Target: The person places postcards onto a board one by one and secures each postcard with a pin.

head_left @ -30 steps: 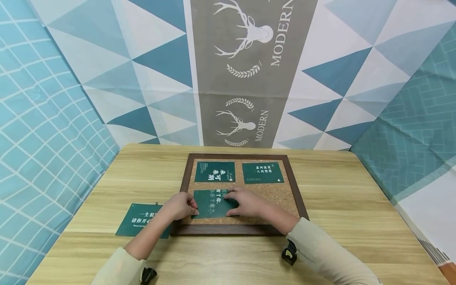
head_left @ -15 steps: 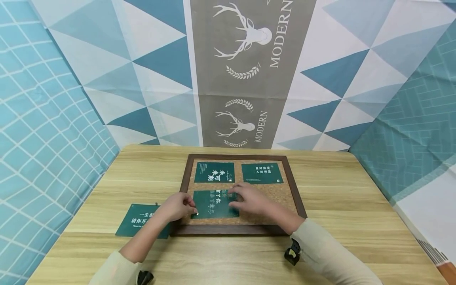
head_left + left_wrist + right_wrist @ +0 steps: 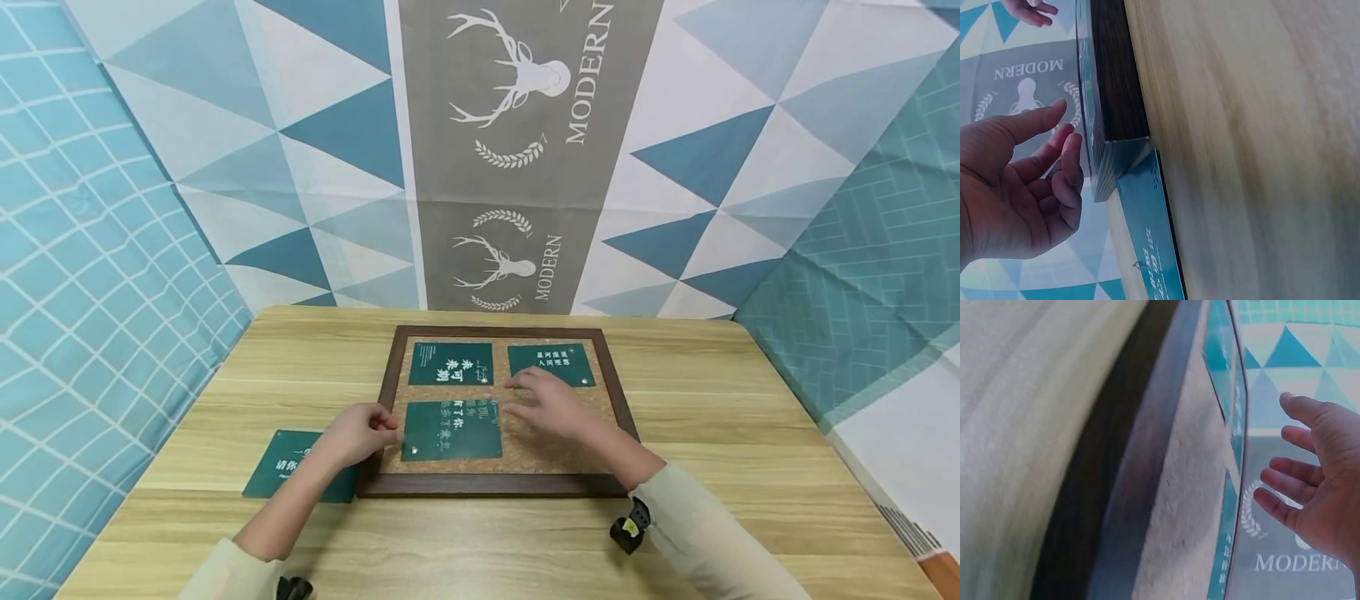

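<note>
On the near left of the corkboard (image 3: 536,460) we seem midway through pinning the card (image 3: 457,433), one tack (image 3: 414,450) placed, left hand (image 3: 357,435) loosely curled, right hand (image 3: 553,405) spread, both grips empty, probably needing another tack.

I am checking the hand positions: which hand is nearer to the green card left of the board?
Left. The left hand is near the right end of the green card; the right hand is farther off, over the board.

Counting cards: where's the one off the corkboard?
In the head view, that green card lies on the table left of the corkboard, partly behind the left forearm.
</note>
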Motion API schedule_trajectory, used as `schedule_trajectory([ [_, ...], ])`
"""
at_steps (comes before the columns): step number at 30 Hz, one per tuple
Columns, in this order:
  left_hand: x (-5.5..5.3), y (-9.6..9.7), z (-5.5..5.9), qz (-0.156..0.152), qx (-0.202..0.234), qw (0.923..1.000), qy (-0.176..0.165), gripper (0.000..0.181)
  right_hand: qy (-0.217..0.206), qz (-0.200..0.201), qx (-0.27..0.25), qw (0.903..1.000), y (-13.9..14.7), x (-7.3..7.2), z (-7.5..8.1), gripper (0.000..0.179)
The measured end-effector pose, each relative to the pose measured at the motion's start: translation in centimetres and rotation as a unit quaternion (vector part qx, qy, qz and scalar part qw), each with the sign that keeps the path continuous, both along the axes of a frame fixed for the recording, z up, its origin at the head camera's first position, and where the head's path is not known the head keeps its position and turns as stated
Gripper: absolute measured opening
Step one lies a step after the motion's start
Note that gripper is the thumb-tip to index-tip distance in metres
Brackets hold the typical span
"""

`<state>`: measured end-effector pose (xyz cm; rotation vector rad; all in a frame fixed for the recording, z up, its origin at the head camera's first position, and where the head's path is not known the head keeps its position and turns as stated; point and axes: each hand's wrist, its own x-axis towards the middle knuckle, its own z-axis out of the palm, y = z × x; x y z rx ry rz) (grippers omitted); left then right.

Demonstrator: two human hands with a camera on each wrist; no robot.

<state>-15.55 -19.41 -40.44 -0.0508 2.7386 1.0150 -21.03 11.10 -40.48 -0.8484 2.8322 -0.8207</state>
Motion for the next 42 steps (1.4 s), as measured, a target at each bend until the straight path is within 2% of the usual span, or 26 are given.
schedule_trajectory([
  [10, 0.4, -1.4, 0.4, 0.005, 0.009, 0.9999, 0.004, 0.017, -0.010, -0.048, 0.004, 0.9988, 2.3, -0.6, 0.2, 0.042],
  [18, 0.5, -2.2, 0.6, 0.005, -0.007, 0.9999, 0.012, 0.019, -0.017, -0.054, -0.018, 0.9982, 3.8, -0.8, -0.1, 0.042],
  [25, 0.5, -3.2, 0.5, 0.012, -0.016, 0.9997, 0.016, 0.025, -0.015, -0.068, -0.016, 0.9974, 5.2, -0.9, -0.3, 0.041],
  [35, 1.2, -5.1, 0.6, 0.017, -0.033, 0.9990, 0.026, 0.028, -0.025, -0.088, -0.034, 0.9952, 7.1, -0.9, -0.4, 0.041],
  [42, 1.5, -6.4, 0.6, 0.022, -0.032, 0.9990, 0.023, 0.030, -0.013, -0.106, -0.020, 0.9941, 8.7, -0.8, -0.8, 0.041],
])
